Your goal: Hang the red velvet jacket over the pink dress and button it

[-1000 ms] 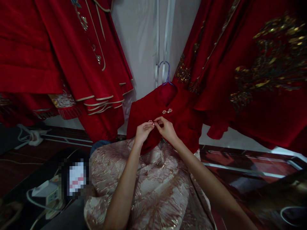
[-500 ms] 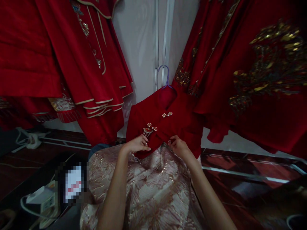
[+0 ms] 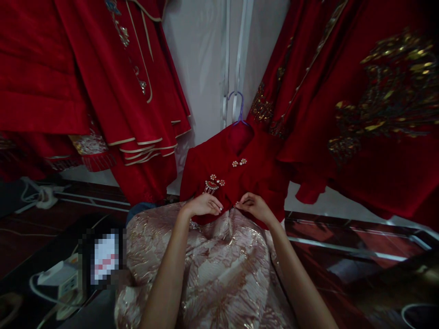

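A dress with a red bodice point(image 3: 206, 157) and a pale pink-gold brocade skirt point(image 3: 229, 269) hangs in front of me, its skirt spread toward me. Both hands are at the front of the waist, a small gap apart. My left hand point(image 3: 205, 204) has its fingers closed on the red cloth at the bodice's lower edge, below a fan-shaped tasselled ornament point(image 3: 211, 185). My right hand point(image 3: 254, 206) pinches the opposite front edge; a tiny bright spot shows at its fingertips, too small to name. Higher up, a pearl flower fastener point(image 3: 239, 162) joins the bodice front.
A purple hanger point(image 3: 241, 107) holds the dress against pale doors point(image 3: 202, 59). Red garments point(image 3: 137, 91) hang at the left, and a gold-sequined red garment point(image 3: 387, 173) hangs at the right. A power strip point(image 3: 70, 288) with cables lies lower left beside a blurred-out screen point(image 3: 105, 258).
My hands have drawn closer together at the waist, the left moving right and the right moving slightly left. The flower piece that showed by my right fingers is now mostly hidden.
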`<move>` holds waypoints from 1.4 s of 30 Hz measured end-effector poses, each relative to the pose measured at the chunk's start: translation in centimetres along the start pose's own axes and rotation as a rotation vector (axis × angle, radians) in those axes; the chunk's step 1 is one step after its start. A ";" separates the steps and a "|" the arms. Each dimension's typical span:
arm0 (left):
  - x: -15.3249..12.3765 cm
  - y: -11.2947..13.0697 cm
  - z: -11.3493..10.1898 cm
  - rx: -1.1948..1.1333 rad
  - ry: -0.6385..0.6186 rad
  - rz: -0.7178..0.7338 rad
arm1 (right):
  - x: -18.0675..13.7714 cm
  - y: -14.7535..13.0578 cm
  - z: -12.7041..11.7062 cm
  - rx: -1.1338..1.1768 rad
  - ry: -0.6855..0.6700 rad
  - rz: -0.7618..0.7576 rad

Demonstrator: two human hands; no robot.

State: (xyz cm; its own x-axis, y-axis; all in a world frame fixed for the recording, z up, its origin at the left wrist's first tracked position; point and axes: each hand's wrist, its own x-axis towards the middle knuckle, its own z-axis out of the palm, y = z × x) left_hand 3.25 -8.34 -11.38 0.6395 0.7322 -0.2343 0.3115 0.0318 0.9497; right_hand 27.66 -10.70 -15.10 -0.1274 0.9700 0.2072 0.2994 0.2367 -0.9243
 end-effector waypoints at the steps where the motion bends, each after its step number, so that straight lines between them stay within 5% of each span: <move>1: 0.1 0.0 0.0 0.014 0.009 -0.002 | 0.0 -0.1 -0.1 0.033 -0.021 0.002; 11: -0.3 0.2 0.0 0.064 0.015 -0.021 | -0.6 -0.3 0.1 -0.138 -0.102 0.114; 19: -0.8 1.2 0.0 0.024 0.051 0.017 | -1.4 -4.2 -1.0 -0.096 -0.112 -0.054; 24: -0.8 1.5 0.2 0.048 0.104 0.032 | -2.0 -6.6 1.5 -0.082 -0.003 -0.121; 30: -0.9 1.5 0.4 0.066 0.167 0.053 | -2.0 -5.7 5.5 -0.238 0.131 -0.075; 42: -0.2 0.6 0.7 -0.010 0.269 0.027 | -2.4 -5.4 6.6 -0.408 0.254 -0.074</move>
State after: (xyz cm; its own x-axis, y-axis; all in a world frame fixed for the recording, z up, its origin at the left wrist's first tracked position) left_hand 3.76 -8.94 -10.84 0.4376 0.8871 -0.1470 0.2891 0.0160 0.9571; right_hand 20.08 -14.67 -12.75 0.0570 0.9205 0.3866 0.6510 0.2593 -0.7134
